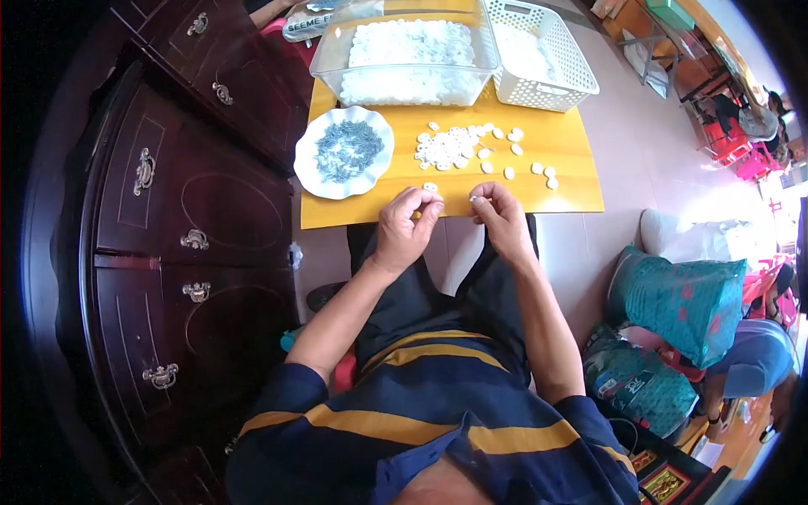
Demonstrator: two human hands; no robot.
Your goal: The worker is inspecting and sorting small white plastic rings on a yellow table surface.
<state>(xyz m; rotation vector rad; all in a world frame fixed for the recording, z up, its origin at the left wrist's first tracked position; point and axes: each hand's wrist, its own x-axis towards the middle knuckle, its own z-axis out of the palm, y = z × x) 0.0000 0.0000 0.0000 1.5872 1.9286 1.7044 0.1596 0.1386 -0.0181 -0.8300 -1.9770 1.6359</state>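
Note:
Both hands are at the near edge of a yellow wooden table (pixel 555 181), a short gap between them. My left hand (pixel 402 225) is closed, thumb against forefinger; what it pinches is too small to make out. One small white oval piece (pixel 430 187) shows just beyond its fingertips. My right hand (pixel 505 220) pinches something tiny at its fingertips, too small to name. Beyond my hands lies a loose pile of small white oval plastic pieces (pixel 446 150), several scattered to its right. On the left, a white scalloped plate (pixel 304 160) holds many small grey, thin pieces.
A clear plastic bin (pixel 332 63) full of white pieces stands at the table's back, with a white perforated basket (pixel 560 97) beside it. Dark wooden cabinets (pixel 227 227) line the left. Teal bags (pixel 673 295) and other people are on the right.

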